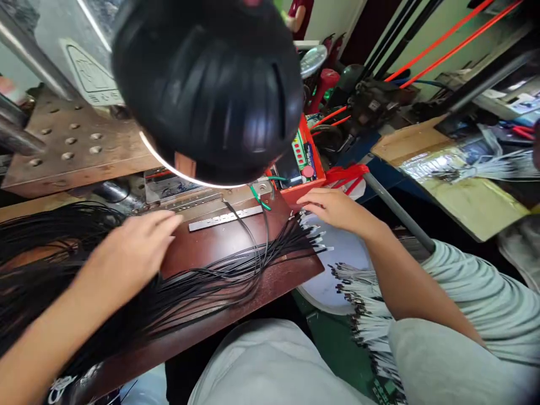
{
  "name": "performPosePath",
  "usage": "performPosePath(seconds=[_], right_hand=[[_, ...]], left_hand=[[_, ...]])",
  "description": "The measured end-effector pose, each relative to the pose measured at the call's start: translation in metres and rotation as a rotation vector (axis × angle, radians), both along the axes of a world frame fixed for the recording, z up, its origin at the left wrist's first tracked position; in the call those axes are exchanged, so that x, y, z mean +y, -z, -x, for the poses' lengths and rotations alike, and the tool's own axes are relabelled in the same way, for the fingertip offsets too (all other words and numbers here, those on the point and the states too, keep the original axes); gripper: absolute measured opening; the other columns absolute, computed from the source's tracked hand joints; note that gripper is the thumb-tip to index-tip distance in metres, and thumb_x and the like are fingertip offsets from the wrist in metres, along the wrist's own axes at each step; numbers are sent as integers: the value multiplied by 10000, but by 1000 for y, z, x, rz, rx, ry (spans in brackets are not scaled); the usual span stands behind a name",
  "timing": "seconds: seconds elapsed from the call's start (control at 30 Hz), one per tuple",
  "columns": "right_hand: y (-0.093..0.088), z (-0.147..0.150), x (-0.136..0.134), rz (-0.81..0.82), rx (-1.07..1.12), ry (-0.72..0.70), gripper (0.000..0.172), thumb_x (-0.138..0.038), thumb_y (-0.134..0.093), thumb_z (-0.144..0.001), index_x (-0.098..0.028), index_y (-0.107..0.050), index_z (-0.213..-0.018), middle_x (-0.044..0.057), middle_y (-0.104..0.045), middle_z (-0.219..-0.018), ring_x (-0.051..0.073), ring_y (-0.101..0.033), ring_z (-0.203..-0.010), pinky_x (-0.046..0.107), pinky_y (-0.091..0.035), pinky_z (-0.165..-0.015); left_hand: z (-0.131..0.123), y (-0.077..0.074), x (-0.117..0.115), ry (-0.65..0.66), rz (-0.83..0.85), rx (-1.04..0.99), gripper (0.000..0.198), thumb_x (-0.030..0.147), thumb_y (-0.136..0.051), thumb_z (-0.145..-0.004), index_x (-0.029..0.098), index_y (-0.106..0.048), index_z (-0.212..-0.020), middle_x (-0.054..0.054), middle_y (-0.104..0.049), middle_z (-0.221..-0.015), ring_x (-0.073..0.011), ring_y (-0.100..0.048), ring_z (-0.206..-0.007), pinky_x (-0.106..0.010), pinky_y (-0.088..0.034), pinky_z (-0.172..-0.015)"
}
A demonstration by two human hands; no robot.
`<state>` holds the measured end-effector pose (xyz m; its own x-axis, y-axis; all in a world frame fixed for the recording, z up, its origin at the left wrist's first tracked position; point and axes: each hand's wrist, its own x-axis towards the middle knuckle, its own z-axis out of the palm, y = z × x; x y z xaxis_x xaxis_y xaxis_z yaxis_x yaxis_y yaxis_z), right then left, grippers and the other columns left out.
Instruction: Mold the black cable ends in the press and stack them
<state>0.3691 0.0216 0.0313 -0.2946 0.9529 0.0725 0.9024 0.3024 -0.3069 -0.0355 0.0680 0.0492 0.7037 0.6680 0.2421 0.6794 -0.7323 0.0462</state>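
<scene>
Black wires [54, 242] are fanned across a brown work board [202, 256] from the left, apparently laid flat to keep them untangled. The left hand [126, 253] is rested at the board's edge beside a slotted metal bar [223, 218], its fingers extended and open, not gripping. The right hand [333, 208] is curved over the wires' white-tipped ends [312, 239]; whether they are gripped cannot be told. White-sheathed cables [358, 298] are hung further right.

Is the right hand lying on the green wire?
No, the right hand is above the black wire ends; the green wire lies apart, near the red box.
</scene>
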Motion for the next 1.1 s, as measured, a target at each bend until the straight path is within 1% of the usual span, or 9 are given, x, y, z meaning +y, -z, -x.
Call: performPosePath(seconds=[0.13,0.27,0.4,0.5,0.67,0.8,0.9,1.0,1.1], right_hand=[[12,10,-1,-37,-13,-55,229,-196,-448,-889,-165,-642,-1008,66,-642,-1011,194,-600,-927,321,-467,-835],[29,25,13,-154,4,-43,248,-198,-459,-887,-193,-610,-1083,70,-614,-1055,187,-580,-939,296,-469,-785],[45,41,40,-222,-113,-196,304,-130,-454,-870,-210,-601,-1123,75,-592,-1061,194,-545,-942,303,-457,-766],[52,45,54,-285,-206,-284,260,-143,-452,-876,-207,-638,-1046,78,-598,-1083,217,-527,-968,337,-442,-799],[53,44,61,-288,-201,-360,241,-153,-414,-894,-160,-624,-1013,83,-631,-1074,203,-558,-977,323,-438,-819],[48,48,62,-212,-268,-393,315,-97,-380,-878,-177,-616,-1070,74,-630,-1106,196,-572,-980,320,-441,-821],[46,47,65,-215,-304,-386,308,-133,-388,-885,-189,-629,-1068,85,-621,-1130,207,-563,-1013,335,-440,-842],[46,42,67,-200,-243,-382,300,-167,-375,-897,-186,-632,-1051,91,-622,-1136,208,-569,-1016,349,-443,-864],[43,46,64,-234,-28,-304,292,-167,-371,-892,-174,-633,-1021,94,-641,-1093,195,-581,-1016,335,-441,-887]], left_hand=[[-71,29,21,143,22,101,376,151,-356,-885,149,-463,-1246,-128,-509,-1213,-256,-493,-1061,-383,-475,-871],[-96,43,53,120,2,106,395,112,-341,-877,142,-472,-1249,-131,-496,-1230,-262,-459,-1091,-385,-443,-887],[-99,51,72,176,-9,184,306,186,-366,-913,193,-570,-1141,-76,-545,-1185,-246,-467,-1075,-373,-421,-874],[-96,52,75,218,-28,195,269,181,-370,-914,182,-623,-1006,-64,-597,-1063,-221,-509,-985,-341,-424,-812],[-70,43,65,125,-71,-36,265,212,-351,-925,144,-601,-982,-80,-609,-938,-193,-548,-881,-302,-443,-780],[-49,37,49,-42,47,-313,234,178,-397,-891,144,-608,-986,-61,-615,-950,-165,-571,-871,-264,-450,-780],[-48,40,37,-143,197,-469,200,163,-445,-850,156,-625,-937,-26,-649,-902,-150,-592,-826,-253,-451,-781],[-54,46,30,-146,364,-558,189,166,-466,-833,171,-633,-921,1,-675,-864,-138,-610,-779,-242,-452,-753],[-62,51,27,-127,429,-564,179,164,-477,-822,179,-638,-898,-1,-680,-872,-146,-615,-805,-253,-446,-760]])
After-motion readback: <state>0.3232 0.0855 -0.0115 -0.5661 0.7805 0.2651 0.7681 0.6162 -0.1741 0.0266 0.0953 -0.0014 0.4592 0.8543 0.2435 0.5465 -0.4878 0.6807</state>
